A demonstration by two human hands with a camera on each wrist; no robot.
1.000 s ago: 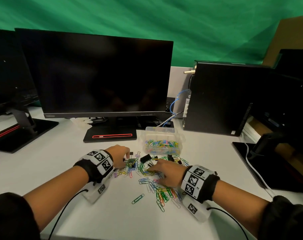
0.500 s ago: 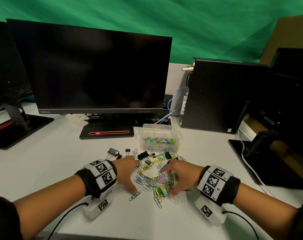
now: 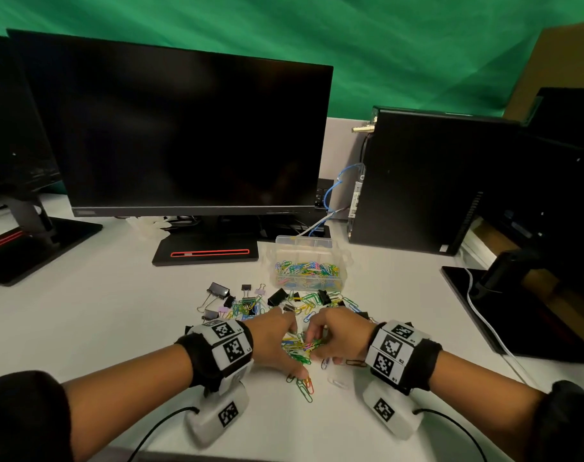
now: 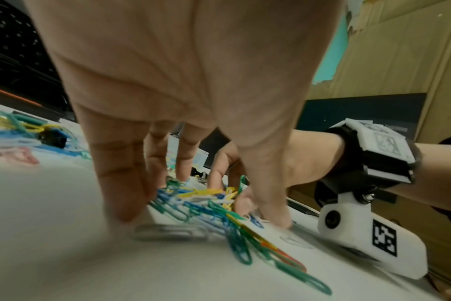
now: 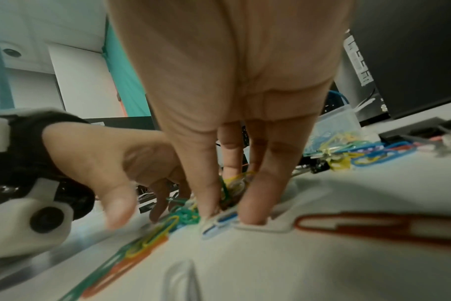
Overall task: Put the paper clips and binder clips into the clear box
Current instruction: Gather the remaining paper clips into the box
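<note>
A heap of coloured paper clips (image 3: 299,343) lies bunched between my two hands on the white desk. My left hand (image 3: 297,351) presses straight fingers and thumb against the heap's left side (image 4: 201,215). My right hand (image 3: 314,344) pinches a bunch of clips between thumb and fingers (image 5: 231,213). A few loose clips (image 3: 304,388) trail toward me. Black binder clips (image 3: 218,290) and more paper clips lie scattered just beyond my hands. The clear box (image 3: 345,258), open and partly filled with clips, stands behind that scatter.
A large monitor (image 3: 197,128) on a black base (image 3: 207,253) stands behind the box, and a black PC tower (image 3: 417,181) at back right. Another monitor stand (image 3: 34,241) is at left. A dark base (image 3: 517,315) with a white cable (image 3: 484,315) lies at right.
Both hands pulled back toward me from the scatter and closed in on each other, raking paper clips into a tight heap; the right hand's fingers now pinch part of it.
</note>
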